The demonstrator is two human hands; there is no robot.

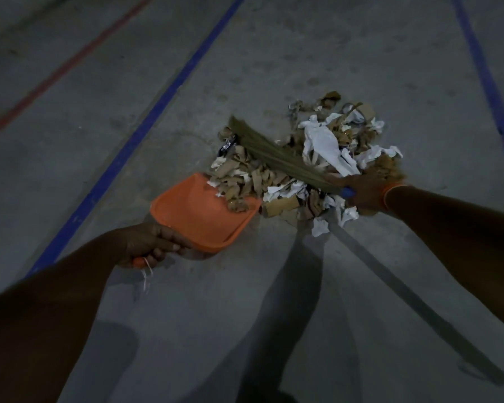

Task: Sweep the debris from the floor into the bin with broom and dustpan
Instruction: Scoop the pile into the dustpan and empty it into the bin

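I see the left hand (154, 247) gripping the handle of the orange dustpan (200, 212), fingers curled round it, its open lip against the debris (300, 167) heaped mid-floor. The right hand (364, 193) clutches the grass broom (277, 154) by its blue-capped neck, bristles lying across the pile and pointing away toward the blue line (146, 126).

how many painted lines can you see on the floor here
3. A red line runs at far left, a blue line runs beside it left of the dustpan, and another blue line runs at far right.
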